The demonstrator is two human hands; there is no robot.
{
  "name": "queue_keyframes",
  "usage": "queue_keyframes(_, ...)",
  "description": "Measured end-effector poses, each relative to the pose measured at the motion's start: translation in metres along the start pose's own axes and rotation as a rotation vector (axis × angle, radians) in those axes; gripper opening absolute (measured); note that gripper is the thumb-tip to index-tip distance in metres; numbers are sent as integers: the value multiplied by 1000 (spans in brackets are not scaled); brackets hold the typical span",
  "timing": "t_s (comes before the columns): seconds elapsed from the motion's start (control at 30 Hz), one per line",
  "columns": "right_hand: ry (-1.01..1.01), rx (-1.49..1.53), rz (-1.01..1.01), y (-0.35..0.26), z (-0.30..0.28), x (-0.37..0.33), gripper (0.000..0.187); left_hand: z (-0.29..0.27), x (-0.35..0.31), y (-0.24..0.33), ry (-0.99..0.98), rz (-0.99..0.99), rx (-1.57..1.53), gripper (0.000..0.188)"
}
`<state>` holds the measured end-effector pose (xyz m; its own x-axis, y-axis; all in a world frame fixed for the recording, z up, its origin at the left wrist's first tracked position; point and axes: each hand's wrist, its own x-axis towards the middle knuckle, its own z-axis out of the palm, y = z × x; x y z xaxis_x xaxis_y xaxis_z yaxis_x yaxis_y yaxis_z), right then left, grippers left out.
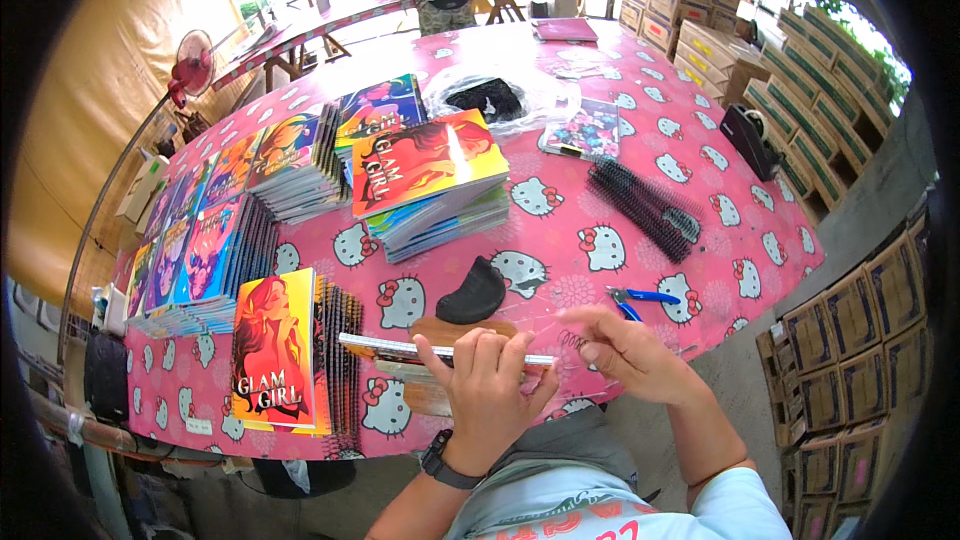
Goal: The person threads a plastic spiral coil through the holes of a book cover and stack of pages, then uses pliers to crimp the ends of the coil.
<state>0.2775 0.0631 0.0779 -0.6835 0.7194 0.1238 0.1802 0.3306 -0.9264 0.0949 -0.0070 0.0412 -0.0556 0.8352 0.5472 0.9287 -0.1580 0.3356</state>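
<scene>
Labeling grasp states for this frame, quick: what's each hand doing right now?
Left hand: closed on the edge of a notebook, held edge-on.
Right hand: fingers pinched at the wire spiral at the notebook's end.

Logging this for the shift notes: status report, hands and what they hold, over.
Left hand gripping a notebook edge-on. Right hand pinching a wire spiral at its end. Blue pliers and black curved block lie close by, neither in the way.
</scene>
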Motion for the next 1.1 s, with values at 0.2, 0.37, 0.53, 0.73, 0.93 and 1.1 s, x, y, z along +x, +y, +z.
queue_keyframes(0.2, 92, -60, -128, 4, 3, 3, 22, -23, 7, 1, -41, 8, -180, 30)
queue_keyframes(0.37, 22, -63, -204, 3, 4, 9, 25, -23, 1, -9, -12, 35, -266, 21)
queue_keyframes(0.53, -94, -87, -226, 4, 0, 15, 26, -22, -2, -10, 14, 54, -290, 21)
queue_keyframes(0.73, -124, -86, -299, 2, -1, 16, 25, -21, -3, -10, 22, 52, -289, 20)
queue_keyframes(0.93, -199, -270, -245, -3, 0, 6, 35, -19, 1, -8, 41, 36, -251, 19)
queue_keyframes(1.1, -39, -318, -295, -7, 8, 1, 47, -25, 7, -3, 28, 47, -267, 20)
